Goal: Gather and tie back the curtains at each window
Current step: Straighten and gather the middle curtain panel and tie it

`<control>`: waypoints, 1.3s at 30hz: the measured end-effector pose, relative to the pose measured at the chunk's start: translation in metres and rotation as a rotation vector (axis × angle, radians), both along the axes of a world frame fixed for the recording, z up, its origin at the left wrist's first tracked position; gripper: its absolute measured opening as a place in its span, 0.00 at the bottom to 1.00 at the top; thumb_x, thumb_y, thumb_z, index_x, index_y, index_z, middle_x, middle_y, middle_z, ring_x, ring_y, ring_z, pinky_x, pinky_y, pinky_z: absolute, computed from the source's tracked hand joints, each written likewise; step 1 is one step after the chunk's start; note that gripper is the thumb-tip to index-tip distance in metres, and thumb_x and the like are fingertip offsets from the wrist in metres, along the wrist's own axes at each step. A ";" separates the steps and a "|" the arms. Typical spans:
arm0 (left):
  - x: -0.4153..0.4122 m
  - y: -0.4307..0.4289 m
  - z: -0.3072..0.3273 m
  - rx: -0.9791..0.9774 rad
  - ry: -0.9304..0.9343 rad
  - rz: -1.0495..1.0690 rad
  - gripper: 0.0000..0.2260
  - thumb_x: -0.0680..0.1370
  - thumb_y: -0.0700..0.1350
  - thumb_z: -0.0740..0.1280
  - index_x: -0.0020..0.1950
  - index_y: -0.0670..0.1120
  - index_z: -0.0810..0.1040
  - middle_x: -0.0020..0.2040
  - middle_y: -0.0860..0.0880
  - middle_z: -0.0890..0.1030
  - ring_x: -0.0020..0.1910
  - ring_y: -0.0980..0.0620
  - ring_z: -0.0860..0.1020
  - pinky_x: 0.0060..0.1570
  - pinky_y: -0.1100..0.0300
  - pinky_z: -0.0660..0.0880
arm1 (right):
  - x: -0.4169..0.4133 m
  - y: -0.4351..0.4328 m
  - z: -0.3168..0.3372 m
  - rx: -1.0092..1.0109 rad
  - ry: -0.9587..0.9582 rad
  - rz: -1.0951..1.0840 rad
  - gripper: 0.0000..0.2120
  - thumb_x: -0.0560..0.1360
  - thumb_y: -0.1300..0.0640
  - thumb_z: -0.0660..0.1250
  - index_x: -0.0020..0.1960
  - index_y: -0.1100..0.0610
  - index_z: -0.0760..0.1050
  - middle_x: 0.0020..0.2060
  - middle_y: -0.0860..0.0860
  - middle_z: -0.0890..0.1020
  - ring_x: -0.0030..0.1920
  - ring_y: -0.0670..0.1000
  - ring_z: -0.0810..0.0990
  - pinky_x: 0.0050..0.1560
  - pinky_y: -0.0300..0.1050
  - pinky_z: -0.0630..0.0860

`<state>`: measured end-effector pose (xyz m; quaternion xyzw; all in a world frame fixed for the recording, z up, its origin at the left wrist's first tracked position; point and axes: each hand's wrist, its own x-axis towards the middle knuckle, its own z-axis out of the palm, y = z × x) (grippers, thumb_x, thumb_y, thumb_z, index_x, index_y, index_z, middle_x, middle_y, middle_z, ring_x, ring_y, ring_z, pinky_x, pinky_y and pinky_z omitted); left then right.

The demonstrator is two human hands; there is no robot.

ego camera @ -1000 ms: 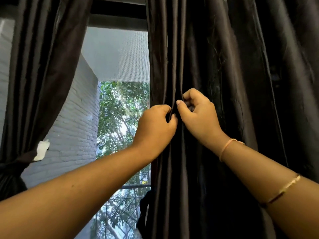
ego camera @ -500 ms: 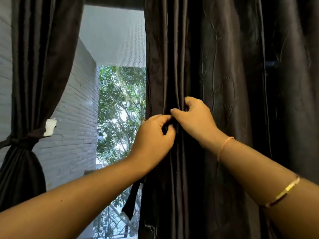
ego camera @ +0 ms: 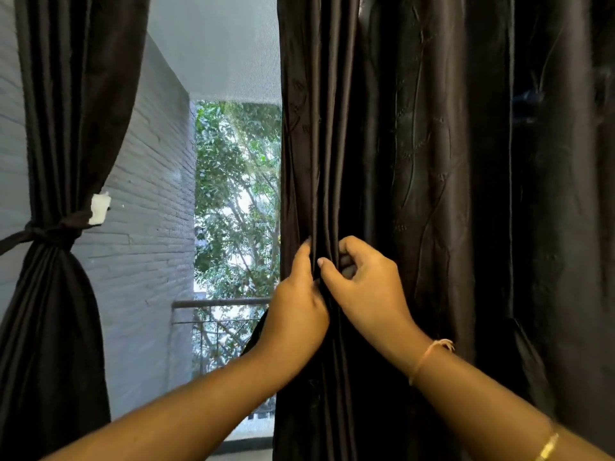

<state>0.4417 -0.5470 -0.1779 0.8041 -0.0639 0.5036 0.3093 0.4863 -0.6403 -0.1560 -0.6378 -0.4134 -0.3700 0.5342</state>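
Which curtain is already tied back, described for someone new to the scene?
Start at the window showing trees. Left of it hangs a dark curtain against grey brick. Unlike the loose right curtain, a knotted band with a white tag cinches it.

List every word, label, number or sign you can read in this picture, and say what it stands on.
No readable text anywhere.
White tag on the tieback of the left curtain: no legible print.
Right curtain and gold bangle: no lettering visible.

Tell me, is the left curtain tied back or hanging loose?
Tied back. A dark band cinches the left curtain at its middle; the fabric flares above and below.
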 end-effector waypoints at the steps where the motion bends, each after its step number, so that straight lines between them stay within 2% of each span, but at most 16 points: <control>1: 0.000 -0.002 -0.002 0.010 0.001 -0.001 0.26 0.78 0.35 0.57 0.74 0.49 0.58 0.56 0.44 0.80 0.51 0.48 0.79 0.42 0.66 0.72 | 0.002 0.000 -0.003 -0.005 0.002 0.012 0.15 0.72 0.56 0.68 0.33 0.54 0.64 0.22 0.47 0.69 0.25 0.44 0.66 0.30 0.45 0.66; 4: 0.003 -0.006 -0.012 0.010 0.009 -0.003 0.23 0.77 0.35 0.58 0.72 0.47 0.63 0.54 0.49 0.79 0.50 0.54 0.78 0.40 0.75 0.70 | 0.006 -0.002 -0.015 -0.008 0.029 0.087 0.14 0.72 0.57 0.68 0.33 0.52 0.66 0.24 0.43 0.73 0.26 0.41 0.70 0.28 0.35 0.65; 8: 0.002 -0.012 -0.030 -0.058 0.057 -0.049 0.22 0.79 0.37 0.56 0.73 0.48 0.62 0.61 0.50 0.77 0.58 0.56 0.76 0.57 0.62 0.73 | 0.008 -0.008 -0.034 0.069 0.126 0.280 0.08 0.75 0.55 0.67 0.37 0.52 0.74 0.26 0.41 0.76 0.29 0.38 0.73 0.31 0.30 0.67; 10: 0.001 -0.016 -0.040 -0.115 0.042 -0.106 0.20 0.80 0.41 0.56 0.73 0.50 0.63 0.63 0.53 0.76 0.60 0.60 0.74 0.61 0.64 0.70 | 0.009 -0.012 -0.045 0.088 0.151 0.359 0.10 0.77 0.56 0.63 0.38 0.49 0.76 0.29 0.40 0.78 0.31 0.38 0.74 0.34 0.29 0.68; 13: -0.001 -0.022 -0.054 -0.189 0.040 -0.164 0.20 0.81 0.46 0.56 0.73 0.50 0.62 0.65 0.55 0.74 0.63 0.63 0.71 0.65 0.62 0.68 | 0.010 -0.015 -0.060 0.078 0.164 0.349 0.11 0.76 0.60 0.64 0.40 0.45 0.75 0.35 0.43 0.80 0.36 0.38 0.78 0.38 0.28 0.71; 17: -0.001 -0.025 -0.066 -0.109 0.026 -0.110 0.21 0.80 0.41 0.57 0.72 0.54 0.61 0.56 0.66 0.74 0.56 0.71 0.73 0.56 0.74 0.69 | 0.014 -0.018 -0.072 0.067 0.207 0.371 0.15 0.74 0.65 0.66 0.40 0.44 0.74 0.34 0.43 0.81 0.37 0.36 0.79 0.39 0.27 0.73; 19: 0.001 -0.024 -0.070 -0.104 0.033 -0.057 0.22 0.80 0.41 0.57 0.73 0.54 0.60 0.53 0.64 0.77 0.51 0.70 0.76 0.51 0.73 0.72 | 0.017 -0.019 -0.076 0.049 0.222 0.387 0.15 0.74 0.66 0.67 0.39 0.45 0.74 0.34 0.40 0.82 0.36 0.36 0.79 0.38 0.27 0.73; 21: 0.002 -0.023 -0.074 -0.110 0.010 -0.017 0.22 0.80 0.42 0.58 0.73 0.55 0.61 0.49 0.58 0.81 0.44 0.67 0.78 0.42 0.72 0.73 | 0.019 -0.020 -0.080 0.045 0.215 0.340 0.13 0.73 0.65 0.67 0.39 0.47 0.75 0.33 0.42 0.81 0.35 0.38 0.79 0.36 0.30 0.74; 24: 0.002 -0.021 -0.077 -0.101 -0.067 0.054 0.23 0.79 0.42 0.60 0.67 0.65 0.62 0.34 0.58 0.80 0.28 0.64 0.74 0.27 0.74 0.65 | 0.023 -0.021 -0.086 0.077 0.120 0.136 0.07 0.73 0.63 0.68 0.42 0.52 0.76 0.37 0.47 0.78 0.35 0.45 0.78 0.38 0.42 0.78; 26: 0.002 -0.019 -0.079 -0.096 -0.082 0.083 0.23 0.78 0.41 0.62 0.62 0.68 0.63 0.30 0.64 0.77 0.29 0.68 0.74 0.29 0.75 0.68 | 0.023 -0.020 -0.089 0.041 0.046 0.068 0.04 0.72 0.62 0.68 0.45 0.55 0.76 0.38 0.46 0.76 0.36 0.45 0.77 0.37 0.43 0.77; 28: 0.003 -0.019 -0.080 -0.119 -0.058 0.100 0.20 0.77 0.40 0.64 0.65 0.57 0.70 0.31 0.68 0.75 0.34 0.75 0.74 0.37 0.78 0.70 | 0.018 -0.017 -0.093 -0.019 0.044 0.118 0.04 0.72 0.62 0.68 0.46 0.55 0.76 0.38 0.45 0.77 0.38 0.45 0.77 0.37 0.41 0.76; 30: 0.004 -0.018 -0.081 -0.144 -0.048 0.113 0.18 0.77 0.39 0.65 0.66 0.45 0.72 0.37 0.68 0.74 0.37 0.78 0.73 0.39 0.80 0.70 | 0.015 -0.014 -0.095 -0.038 0.070 0.171 0.04 0.73 0.62 0.67 0.46 0.55 0.76 0.38 0.47 0.78 0.40 0.44 0.77 0.38 0.39 0.76; 31: 0.004 -0.017 -0.081 -0.149 -0.048 0.110 0.18 0.77 0.39 0.65 0.66 0.44 0.72 0.38 0.68 0.74 0.38 0.78 0.73 0.40 0.81 0.69 | 0.015 -0.013 -0.094 -0.031 0.085 0.188 0.03 0.73 0.62 0.67 0.46 0.56 0.76 0.39 0.48 0.79 0.40 0.44 0.78 0.38 0.38 0.76; 36: 0.000 -0.018 -0.079 -0.239 0.018 0.000 0.22 0.77 0.40 0.65 0.70 0.48 0.67 0.53 0.59 0.74 0.46 0.82 0.70 0.49 0.81 0.68 | 0.015 -0.016 -0.095 -0.018 0.119 0.242 0.04 0.73 0.64 0.66 0.45 0.58 0.77 0.38 0.51 0.80 0.38 0.44 0.77 0.39 0.37 0.74; 38: -0.002 -0.016 -0.077 -0.264 0.017 -0.016 0.19 0.77 0.42 0.65 0.68 0.47 0.70 0.50 0.63 0.77 0.44 0.78 0.73 0.45 0.79 0.70 | 0.014 -0.018 -0.096 -0.022 0.106 0.246 0.07 0.73 0.66 0.64 0.46 0.58 0.78 0.39 0.51 0.80 0.39 0.45 0.78 0.40 0.38 0.74; 39: -0.003 -0.016 -0.075 -0.257 0.000 -0.003 0.17 0.77 0.43 0.64 0.66 0.46 0.73 0.41 0.66 0.79 0.39 0.75 0.75 0.41 0.78 0.71 | 0.015 -0.019 -0.097 -0.029 0.119 0.265 0.09 0.72 0.68 0.63 0.47 0.59 0.79 0.40 0.52 0.81 0.40 0.47 0.79 0.41 0.39 0.75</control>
